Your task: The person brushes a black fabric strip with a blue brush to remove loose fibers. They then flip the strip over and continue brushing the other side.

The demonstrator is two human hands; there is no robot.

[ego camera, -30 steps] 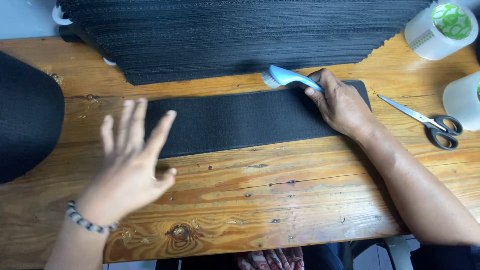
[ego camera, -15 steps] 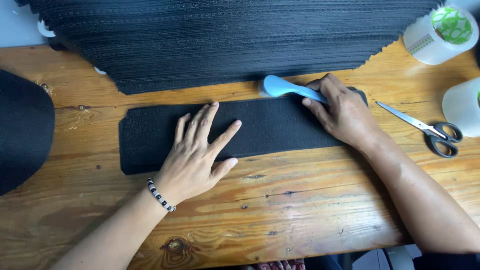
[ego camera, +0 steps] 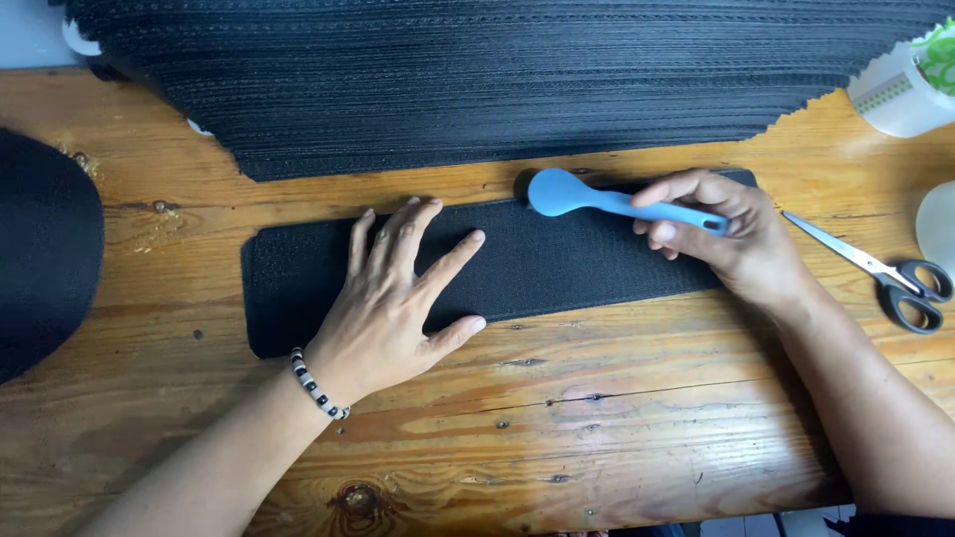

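A long black textured strip [ego camera: 557, 264] lies flat across the wooden table [ego camera: 597, 428]. My left hand [ego camera: 398, 298] rests on its left half, palm down with fingers spread. My right hand [ego camera: 731, 239] sits over the strip's right end and grips the handle of a light blue spoon-shaped tool [ego camera: 597, 199]. The tool's rounded head points left and lies at the strip's far edge.
A big stack of black textured sheets [ego camera: 497, 80] fills the far side of the table. Scissors [ego camera: 885, 273] lie to the right. A white tape roll [ego camera: 905, 80] stands at the far right, with a white object [ego camera: 940, 224] below it. A dark rounded piece [ego camera: 40, 249] lies at left.
My left hand came down from above the table and now presses flat on the strip. My right hand has swung the blue tool so its head points further left.
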